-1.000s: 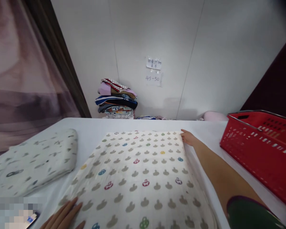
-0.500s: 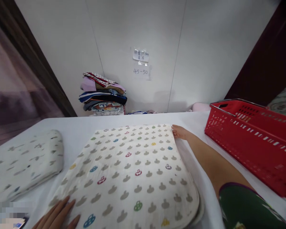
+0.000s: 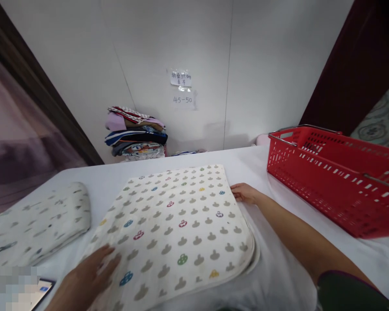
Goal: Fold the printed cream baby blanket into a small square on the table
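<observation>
In front of me a white cloth with a mushroom print (image 3: 171, 233) lies folded flat on the table, layers showing at its rounded near right corner. My left hand (image 3: 87, 276), slightly blurred, is over its near left part with the fingers apart; I cannot tell how firmly it touches. At the cloth's right edge is my right hand (image 3: 245, 193), fingers stretched toward the edge and holding nothing visible. Its fingertips are at or just beside the fabric. Another folded white cloth with a grey leaf-like print (image 3: 42, 220) rests to the left.
A red plastic basket (image 3: 314, 190) with metal handles stands on the white-covered table (image 3: 94, 172) at the right. Against the back wall is a stack of folded fabrics (image 3: 136, 134). Paper signs (image 3: 182, 88) are taped above. A phone (image 3: 43, 291), partly blurred out, lies at the near left.
My right hand has moved from the far right corner down along the right edge. My left hand has come further up over the cloth. The camera view has shifted somewhat.
</observation>
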A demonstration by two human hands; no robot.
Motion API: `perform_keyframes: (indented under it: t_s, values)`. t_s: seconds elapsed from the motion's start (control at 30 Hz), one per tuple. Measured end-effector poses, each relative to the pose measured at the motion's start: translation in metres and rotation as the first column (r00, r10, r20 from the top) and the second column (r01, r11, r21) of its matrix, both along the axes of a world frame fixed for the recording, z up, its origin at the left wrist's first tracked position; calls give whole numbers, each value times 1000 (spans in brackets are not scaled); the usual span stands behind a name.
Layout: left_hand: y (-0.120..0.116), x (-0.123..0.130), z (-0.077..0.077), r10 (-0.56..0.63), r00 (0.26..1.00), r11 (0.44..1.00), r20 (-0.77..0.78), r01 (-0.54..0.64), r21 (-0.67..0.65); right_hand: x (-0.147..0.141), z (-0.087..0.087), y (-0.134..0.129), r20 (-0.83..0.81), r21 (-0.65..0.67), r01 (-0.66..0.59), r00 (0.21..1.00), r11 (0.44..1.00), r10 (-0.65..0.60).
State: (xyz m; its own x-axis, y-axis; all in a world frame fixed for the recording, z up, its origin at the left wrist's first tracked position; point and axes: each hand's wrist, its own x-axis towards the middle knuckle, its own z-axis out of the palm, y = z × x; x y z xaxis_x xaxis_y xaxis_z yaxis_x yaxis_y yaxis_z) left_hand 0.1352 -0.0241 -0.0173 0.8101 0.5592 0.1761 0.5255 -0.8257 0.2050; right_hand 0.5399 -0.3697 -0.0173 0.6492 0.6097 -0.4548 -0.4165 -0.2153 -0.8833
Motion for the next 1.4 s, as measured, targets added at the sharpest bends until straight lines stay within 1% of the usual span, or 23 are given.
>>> perform_keyframes:
  t_s: [0.03, 0.07, 0.13, 0.17, 0.23, 0.27, 0.33, 0.37, 0.43, 0.5, 0.53, 0.6, 0.67, 0.73, 0.93, 1.07, 1.17, 1.3, 1.4]
  values:
    - [-9, 15, 14, -9, 1000, 999, -20, 8, -48, -2, 0, 0, 2, -1, -11, 1000, 1000, 11]
    - [-22, 33, 28, -47, 998, 994, -33, 43, -98, -3, -1, 0, 6, -3, -21, 1000, 1000, 21]
    - [-55, 74, 50, -140, 990, 968, -26, 131, -212, -5, -2, 2, 18, -10, -31, 999, 999, 31]
    - [-74, 97, 58, -180, 984, 946, 2, 174, -272, -5, -2, 3, 26, -15, -32, 999, 999, 32]
    - [-112, 145, 65, -312, 948, 860, 62, 310, -406, -5, -4, 6, 50, -29, -23, 998, 999, 24]
    - [-129, 169, 64, -346, 934, 815, 89, 346, -465, -5, -5, 8, 65, -36, -16, 998, 999, 18]
    - [-160, 217, 57, -386, 913, 737, 134, 393, -550, -6, -8, 11, 104, -48, 3, 995, 999, 2]
    - [-172, 239, 51, -394, 910, 719, 127, 391, -574, -7, -9, 12, 129, -54, 14, 992, 998, -7]
    - [-191, 276, 39, -379, 921, 700, 88, 348, -624, -9, -12, 15, 187, -64, 39, 982, 997, -26]
    - [-203, 304, 29, -318, 948, 708, 16, 249, -661, -12, -14, 17, 248, -70, 61, 968, 996, -42]
    - [-207, 314, 25, -290, 957, 721, -25, 201, -663, -13, -15, 17, 276, -71, 68, 960, 995, -46]
    - [-210, 327, 19, -250, 964, 756, -89, 137, -641, -15, -16, 18, 321, -71, 75, 946, 995, -48]
    - [-209, 334, 14, -228, 967, 786, -115, 113, -608, -15, -16, 17, 350, -71, 78, 936, 994, -48]
    - [-207, 337, 11, -217, 968, 795, -125, 101, -599, -15, -17, 15, 362, -77, 89, 931, 993, -55]
    - [-205, 337, 4, -224, 966, 787, -128, 102, -608, -11, -21, 8, 356, -116, 131, 931, 985, -82]
    - [-207, 338, 4, -233, 967, 792, -102, 128, -597, -13, -23, 9, 361, -128, 167, 926, 978, -111]
    - [-209, 338, 5, -247, 966, 790, -78, 154, -594, -15, -21, 8, 358, -127, 174, 926, 976, -118]
    - [-211, 335, 7, -272, 961, 771, -45, 189, -609, -22, -11, 3, 324, -136, 119, 944, 984, -69]
    - [-210, 324, 11, -297, 955, 742, -19, 219, -633, -30, -2, -5, 304, -177, 41, 952, 983, 16]
